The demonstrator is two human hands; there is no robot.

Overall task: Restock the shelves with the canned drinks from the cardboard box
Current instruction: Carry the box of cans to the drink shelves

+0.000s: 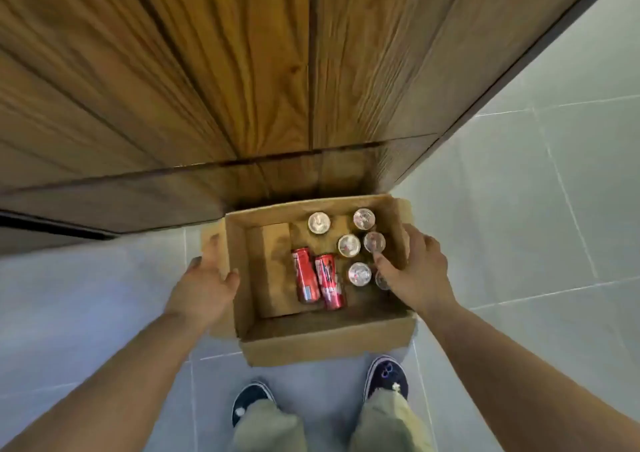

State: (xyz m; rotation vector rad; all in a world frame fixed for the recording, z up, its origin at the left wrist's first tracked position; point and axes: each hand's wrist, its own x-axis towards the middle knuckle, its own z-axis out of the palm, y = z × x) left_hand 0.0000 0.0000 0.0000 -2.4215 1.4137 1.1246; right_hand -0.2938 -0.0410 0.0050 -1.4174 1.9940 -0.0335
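Head view looked straight down into an open cardboard box [322,340] that sat on the floor, its far side up against the foot of a wooden cabinet. Two red drink cans [304,275] lay on their sides near the middle of the box bottom, side by side and touching. To their right stood six upright cans [348,245] with silver tops facing the camera, loosely grouped along the right half. The nearest one was partly hidden under a thumb. The left part of the box bottom showed bare cardboard.

The left hand [204,280] held the left wall of the box, fingers laid along the folded-out flap and the thumb at the rim. The right hand [412,271] gripped the right wall, fingers wrapped over its outside and the thumb reaching inside above the upright cans. The two hands were well apart, with the box between them.

The wooden cabinet [207,70] filled the upper part of the view with grained panels. Pale grey floor tiles [536,192] spread to the right and left. Below the box stood two dark shoes [386,379] under light olive trouser legs [270,427].
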